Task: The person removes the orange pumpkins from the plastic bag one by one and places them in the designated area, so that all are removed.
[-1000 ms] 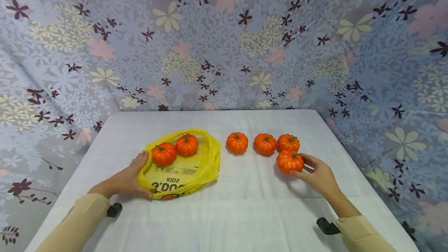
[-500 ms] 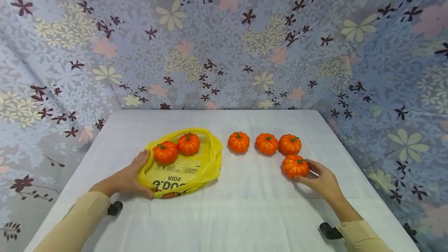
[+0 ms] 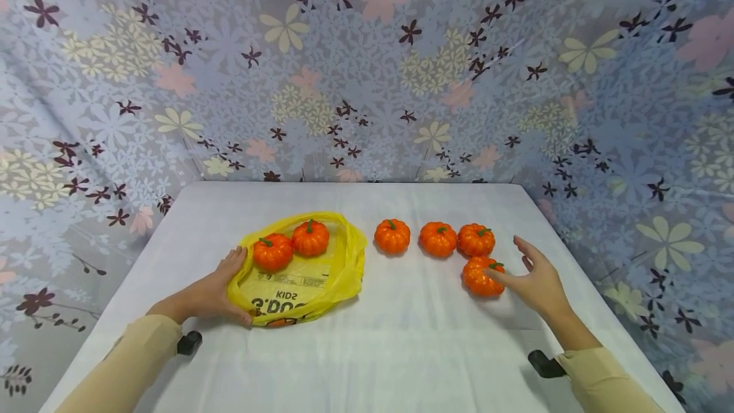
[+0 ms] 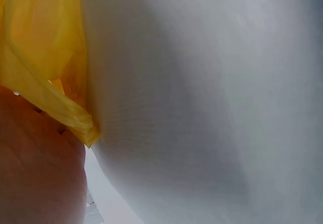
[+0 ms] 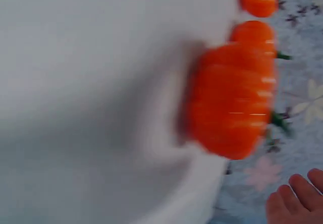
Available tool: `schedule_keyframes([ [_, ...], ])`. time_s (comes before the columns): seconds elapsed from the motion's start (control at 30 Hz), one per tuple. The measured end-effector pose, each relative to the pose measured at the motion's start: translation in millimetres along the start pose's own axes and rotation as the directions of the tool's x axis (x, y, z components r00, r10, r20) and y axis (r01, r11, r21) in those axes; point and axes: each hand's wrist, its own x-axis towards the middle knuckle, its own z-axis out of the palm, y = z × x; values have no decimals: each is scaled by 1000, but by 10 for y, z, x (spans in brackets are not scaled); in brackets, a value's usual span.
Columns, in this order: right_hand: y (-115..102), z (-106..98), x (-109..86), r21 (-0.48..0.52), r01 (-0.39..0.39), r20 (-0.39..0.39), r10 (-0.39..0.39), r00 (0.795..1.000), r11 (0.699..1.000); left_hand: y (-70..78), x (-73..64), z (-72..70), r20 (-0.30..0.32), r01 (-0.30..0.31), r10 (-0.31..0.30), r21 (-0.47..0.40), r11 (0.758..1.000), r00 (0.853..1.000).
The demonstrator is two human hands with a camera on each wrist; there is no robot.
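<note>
My left hand (image 3: 215,289) lies spread along the left side of a yellow plastic bag (image 3: 350,260), touching it with thumb and fingers apart. Two small orange pumpkins, a left one (image 3: 272,252) and a right one (image 3: 311,238), sit inside the bag's open mouth. In the left wrist view a yellow fold of the bag (image 4: 45,32) covers part of that hand. My right hand (image 3: 538,279) hovers beside the nearest pumpkin (image 3: 480,278), thumb and fingers spread and nothing between them. The right wrist view shows the same pumpkin (image 5: 232,103), blurred, apart from the fingertips (image 5: 303,193).
Behind the nearest pumpkin stands another pumpkin (image 3: 476,240), with a further pumpkin (image 3: 438,239) close on its left. One more pumpkin (image 3: 392,236) sits nearer the bag. A white cloth covers the table (image 3: 401,349); flowered fabric (image 3: 367,81) hangs behind it.
My right hand drew the nearest pumpkin slightly towards me and right, away from the one behind, then let it go and moved off to the right. The left hand stayed at the bag.
</note>
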Motion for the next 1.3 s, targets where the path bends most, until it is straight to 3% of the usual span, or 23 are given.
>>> schedule_keyframes([
  [0.27, -432, 25, 314, 5, 47, 9, -47, 999, 999, -30, -15, -24, -12, -3, 3, 16, 1000, 1000],
  [0.47, -681, 288, 446, 98, 80, 45, -85, 995, 992, -29, -1, 1, -5, -11, 11, -2, 1000, 1000],
  [0.63, -963, 571, 549, 236, 135, 84, -159, 984, 962, -26, 20, 18, -4, -18, 18, 4, 1000, 1000],
  [0.73, -1177, 763, 619, 307, 169, 102, -209, 973, 937, -30, 23, 17, -7, -29, 29, 12, 1000, 1000],
  [0.87, -1462, 1043, 706, 326, 208, 136, -264, 955, 922, -35, 6, 8, -13, -23, 24, 9, 1000, 1000],
  [1.13, -1813, 1543, 830, 305, 218, 253, -300, 920, 927, -41, 6, 33, -19, -38, 38, -9, 999, 999],
  [1.3, -1935, 1894, 898, 270, 236, 343, -323, 882, 933, -63, -20, 33, -29, -17, 16, -5, 1000, 999],
])
